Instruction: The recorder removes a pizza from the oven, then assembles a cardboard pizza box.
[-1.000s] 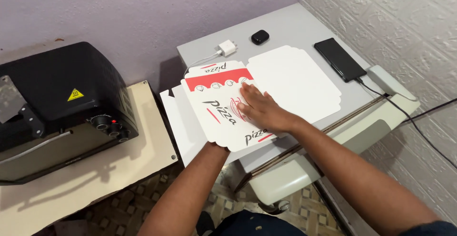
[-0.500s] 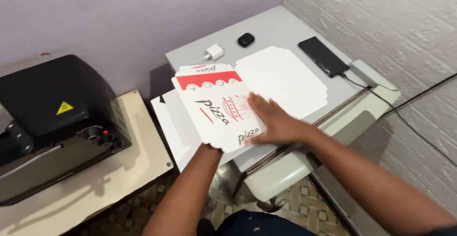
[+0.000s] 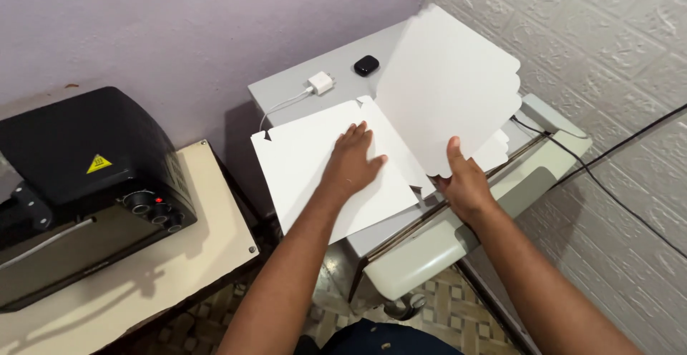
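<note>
In the head view, our left hand lay flat, fingers spread wide, on a white cardboard sheet spread across the grey table. We judged the open palm was there to pin the sheet against sliding while the other side was worked. Our right hand, at about four o'clock from the left, pinched the lower edge of a second white panel, thumb on the face toward us and fingers hidden behind it, so we could not tell how they curled. That panel stood tilted up toward one o'clock, its scalloped edge in the air, apparently swung up along the seam between the two hands.

The flat sheet overhung the table's near-left edge, at about seven o'clock from the left hand. At twelve o'clock, near the wall, sat a white charger block with its cord, and beside it a small black case, both well apart from the sheet. At four o'clock ran the pale green machine with its long metal bar, close under the right wrist, leaving little room there. A black machine sat at nine o'clock on a cream bench, well apart. A black cable ran along the textured wall.
</note>
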